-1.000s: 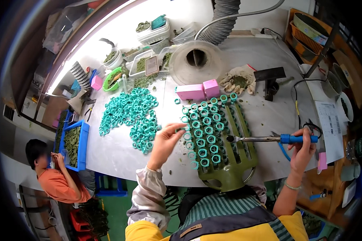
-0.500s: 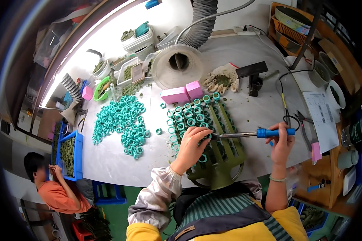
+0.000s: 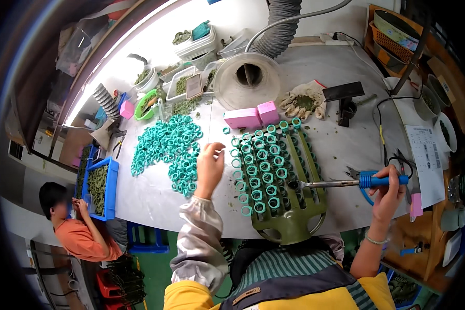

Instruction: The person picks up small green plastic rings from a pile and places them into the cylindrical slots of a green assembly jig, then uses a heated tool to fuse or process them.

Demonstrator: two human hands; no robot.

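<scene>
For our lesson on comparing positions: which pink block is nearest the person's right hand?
The pink block beside the white sheet, just right of the right hand; the other pink blocks lie farther off, to its left.

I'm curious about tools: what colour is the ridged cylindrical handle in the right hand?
The handle is blue, best seen in the head view.

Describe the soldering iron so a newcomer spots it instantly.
On the grey workbench, find the green slotted rack bearing teal rings. Right of it, the right hand holds the soldering iron by its blue grip. Unlike the pliers, it has a single straight metal shaft.
</scene>
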